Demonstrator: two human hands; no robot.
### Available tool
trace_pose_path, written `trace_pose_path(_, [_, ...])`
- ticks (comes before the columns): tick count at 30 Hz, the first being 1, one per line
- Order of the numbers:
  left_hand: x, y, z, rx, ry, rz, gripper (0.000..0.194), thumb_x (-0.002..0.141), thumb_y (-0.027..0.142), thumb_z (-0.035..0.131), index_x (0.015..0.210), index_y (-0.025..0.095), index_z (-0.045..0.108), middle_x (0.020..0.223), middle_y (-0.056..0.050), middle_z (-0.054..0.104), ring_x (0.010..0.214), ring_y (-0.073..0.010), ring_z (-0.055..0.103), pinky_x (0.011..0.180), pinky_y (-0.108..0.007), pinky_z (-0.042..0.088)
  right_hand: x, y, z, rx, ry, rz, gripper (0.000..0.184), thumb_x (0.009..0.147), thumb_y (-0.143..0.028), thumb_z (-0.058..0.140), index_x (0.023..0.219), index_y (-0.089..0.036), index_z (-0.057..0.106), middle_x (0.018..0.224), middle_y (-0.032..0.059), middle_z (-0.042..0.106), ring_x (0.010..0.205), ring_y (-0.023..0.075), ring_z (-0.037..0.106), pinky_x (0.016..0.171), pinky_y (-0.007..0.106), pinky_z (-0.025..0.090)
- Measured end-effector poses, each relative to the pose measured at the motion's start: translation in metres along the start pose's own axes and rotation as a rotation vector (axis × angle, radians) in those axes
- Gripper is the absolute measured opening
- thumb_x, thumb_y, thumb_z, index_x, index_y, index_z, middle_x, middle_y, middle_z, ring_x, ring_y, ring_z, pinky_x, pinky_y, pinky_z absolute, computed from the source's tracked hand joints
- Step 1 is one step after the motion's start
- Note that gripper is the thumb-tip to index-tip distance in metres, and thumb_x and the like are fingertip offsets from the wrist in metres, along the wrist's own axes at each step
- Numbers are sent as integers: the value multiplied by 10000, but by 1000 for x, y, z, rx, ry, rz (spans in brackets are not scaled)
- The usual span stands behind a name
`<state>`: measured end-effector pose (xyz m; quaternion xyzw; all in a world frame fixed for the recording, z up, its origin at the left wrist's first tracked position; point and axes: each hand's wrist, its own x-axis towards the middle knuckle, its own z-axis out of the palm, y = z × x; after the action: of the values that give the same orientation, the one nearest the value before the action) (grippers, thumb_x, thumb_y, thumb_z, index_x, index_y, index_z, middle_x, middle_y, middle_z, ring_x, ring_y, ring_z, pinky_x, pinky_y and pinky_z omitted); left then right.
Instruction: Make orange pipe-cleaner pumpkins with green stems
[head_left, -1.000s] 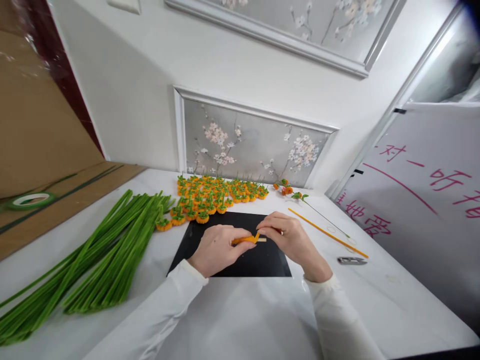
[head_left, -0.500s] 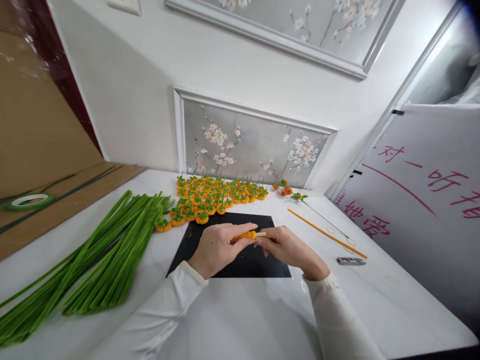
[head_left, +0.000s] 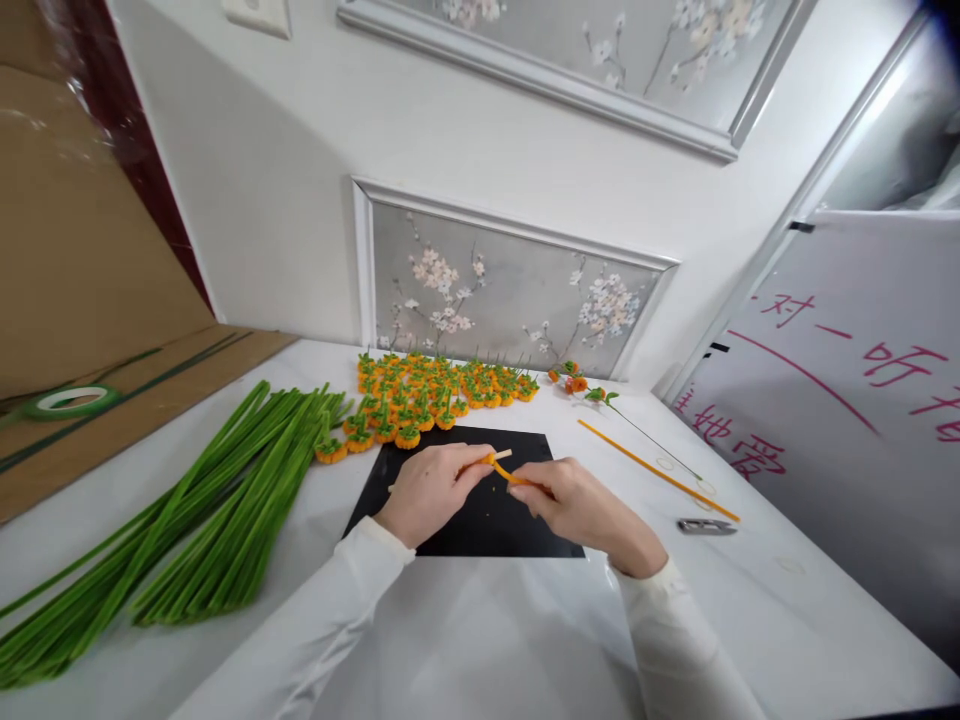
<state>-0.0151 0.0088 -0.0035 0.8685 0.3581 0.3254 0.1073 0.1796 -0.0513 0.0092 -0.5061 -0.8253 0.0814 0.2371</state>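
Note:
My left hand [head_left: 426,492] is closed around a thin wooden stick [head_left: 503,455], whose pale tip pokes out past the fingers. From that stick an orange pipe cleaner [head_left: 502,471] runs to my right hand [head_left: 574,508], which pinches it between thumb and fingers. Most of the stick, and any coils on it, are hidden in my left hand. Both hands are above a black mat [head_left: 487,530]. Just beyond the mat stand many small orange pieces with green tops [head_left: 409,435], in rows.
Long green pipe cleaners [head_left: 225,520] lie in a heap on the left. To the right are a loose orange pipe cleaner [head_left: 652,467], a stem with orange flowers [head_left: 574,383] and small thread snips [head_left: 705,527]. Green tape [head_left: 71,402] rests on cardboard at far left.
My right hand has moved slightly away to the right, drawing out a length of orange pipe cleaner. The orange coils seen on the stick earlier are now mostly covered by my left hand.

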Motion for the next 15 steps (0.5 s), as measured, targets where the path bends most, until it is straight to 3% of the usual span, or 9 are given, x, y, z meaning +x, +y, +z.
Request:
trace_pose_path(7, [-1, 3, -3, 194, -57, 3, 230, 910, 347, 463, 900, 275, 682, 763, 7, 672, 726, -160, 630, 576, -229, 337, 4, -1, 10, -295, 176, -55, 259, 965, -301, 397, 853, -202, 609, 739, 33, 633, 609, 138, 570, 512, 250, 297])
trace_pose_path(11, [-1, 5, -4, 201, -67, 56, 214, 890, 382, 498, 846, 285, 684, 706, 29, 648, 691, -145, 616, 552, -233, 303, 6, 1, 6, -145, 316, -36, 238, 950, -329, 437, 900, -211, 638, 816, 44, 650, 687, 144, 596, 620, 238, 394])
trace_pose_path(15, [-1, 8, -3, 158, -51, 131, 221, 883, 395, 514, 848, 268, 690, 706, 29, 650, 662, -129, 602, 556, -237, 307, 8, 5, 2, 66, 365, -38, 167, 923, -247, 477, 934, -224, 642, 895, 33, 653, 765, 147, 604, 720, 244, 440])
